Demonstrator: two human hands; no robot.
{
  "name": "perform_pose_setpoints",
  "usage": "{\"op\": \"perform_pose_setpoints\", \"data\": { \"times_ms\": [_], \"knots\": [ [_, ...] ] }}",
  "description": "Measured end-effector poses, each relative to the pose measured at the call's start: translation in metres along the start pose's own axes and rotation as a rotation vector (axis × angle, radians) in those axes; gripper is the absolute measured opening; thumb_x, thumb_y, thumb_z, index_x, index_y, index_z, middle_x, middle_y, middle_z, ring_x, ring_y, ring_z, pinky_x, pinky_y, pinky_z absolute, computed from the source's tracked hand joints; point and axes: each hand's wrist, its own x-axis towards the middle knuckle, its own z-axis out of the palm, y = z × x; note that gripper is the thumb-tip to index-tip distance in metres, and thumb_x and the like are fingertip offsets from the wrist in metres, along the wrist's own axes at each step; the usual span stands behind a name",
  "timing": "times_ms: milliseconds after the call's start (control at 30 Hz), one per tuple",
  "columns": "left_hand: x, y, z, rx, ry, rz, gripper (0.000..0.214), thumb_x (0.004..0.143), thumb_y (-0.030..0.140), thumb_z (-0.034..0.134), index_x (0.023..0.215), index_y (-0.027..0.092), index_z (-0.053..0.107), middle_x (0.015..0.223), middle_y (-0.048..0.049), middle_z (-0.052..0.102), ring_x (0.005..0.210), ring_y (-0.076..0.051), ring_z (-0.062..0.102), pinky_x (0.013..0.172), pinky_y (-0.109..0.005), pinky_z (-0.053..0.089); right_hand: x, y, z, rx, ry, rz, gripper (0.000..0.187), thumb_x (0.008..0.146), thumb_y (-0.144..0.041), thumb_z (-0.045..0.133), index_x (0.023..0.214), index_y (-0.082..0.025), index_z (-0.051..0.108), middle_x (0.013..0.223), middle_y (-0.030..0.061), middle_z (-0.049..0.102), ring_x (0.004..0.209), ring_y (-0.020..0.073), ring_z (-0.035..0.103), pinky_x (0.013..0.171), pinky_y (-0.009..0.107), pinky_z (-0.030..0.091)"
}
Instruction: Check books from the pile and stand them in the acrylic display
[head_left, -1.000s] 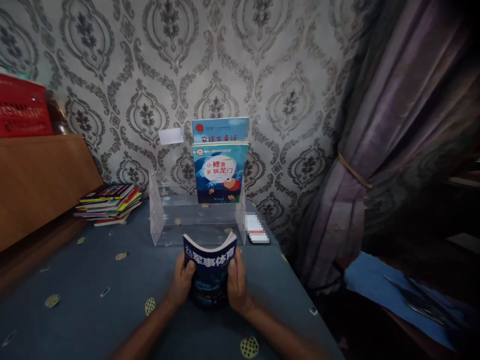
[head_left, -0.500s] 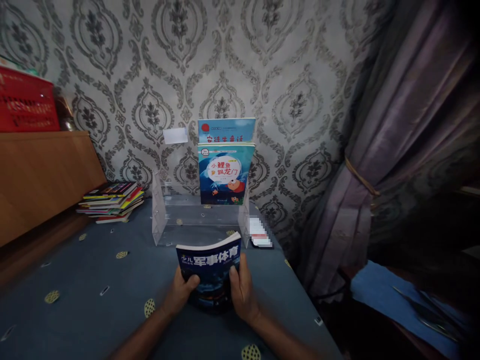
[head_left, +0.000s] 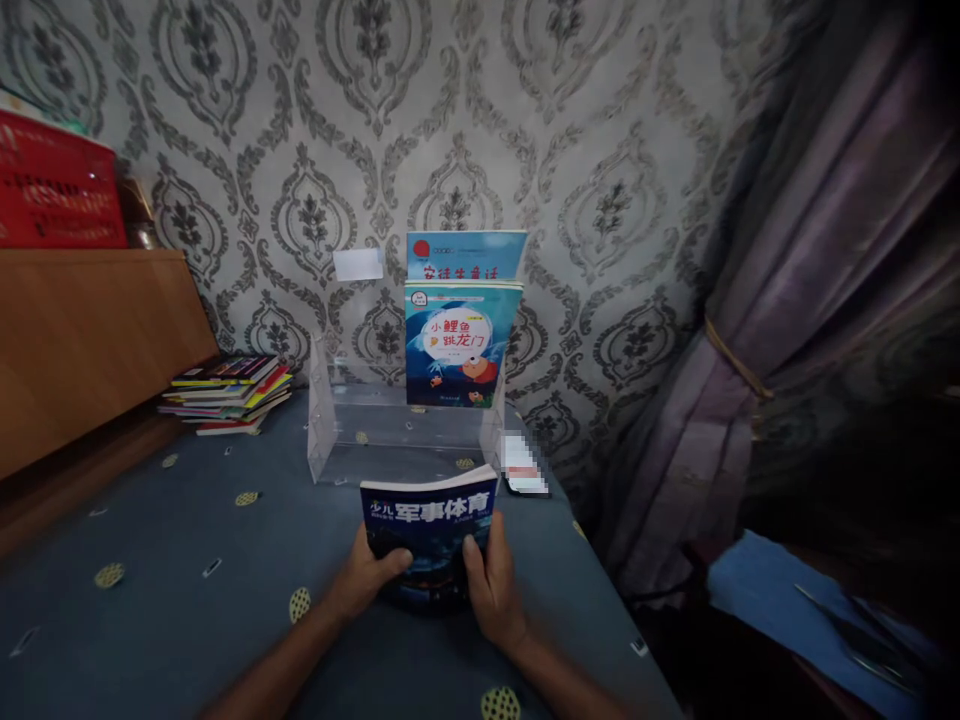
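Observation:
A dark blue book [head_left: 427, 530] with white Chinese lettering is held upright, slightly bowed, between my two hands above the cloth. My left hand [head_left: 371, 570] grips its left edge, the thumb lying on the cover. On the right edge, my right hand [head_left: 491, 585] is closed the same way, thumb in front; the fingers behind the book are hidden. Just beyond stands a clear tiered book rack [head_left: 405, 430]. In its right part a blue picture book [head_left: 457, 345] with a red fish leans in front of another blue book [head_left: 465, 255], whose lower part is covered.
A stack of books [head_left: 229, 393] lies at the back left beside a wooden cabinet [head_left: 90, 350] bearing a red basket [head_left: 60, 190]. A phone-like item [head_left: 525, 465], partly pixelated, lies right of the rack. A tied curtain [head_left: 697, 430] hangs past the right edge of the tablecloth [head_left: 187, 640].
The view has shifted slightly, so most things appear a little further right and the rack a bit higher. Both hands still hold the dark blue book, which looks a little less bowed.

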Motion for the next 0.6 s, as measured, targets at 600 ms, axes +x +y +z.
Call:
{"op": "perform_pose_setpoints", "data": {
  "times_ms": [600],
  "knots": [
    [0.01,0.044,-0.02,0.157,-0.488,-0.12,0.054,0.067,0.035,0.087,0.117,0.02,0.073,0.12,-0.0128,0.074,0.118,-0.033,0.066,0.109,-0.052,0.046,0.003,-0.031,-0.047,-0.021,-0.155,-0.121,0.02,0.102,-0.025,0.039,0.106,-0.023,0.058,0.072,0.001,0.064,0.058,0.018,0.062,0.057,0.028,0.05]
  ]
}}
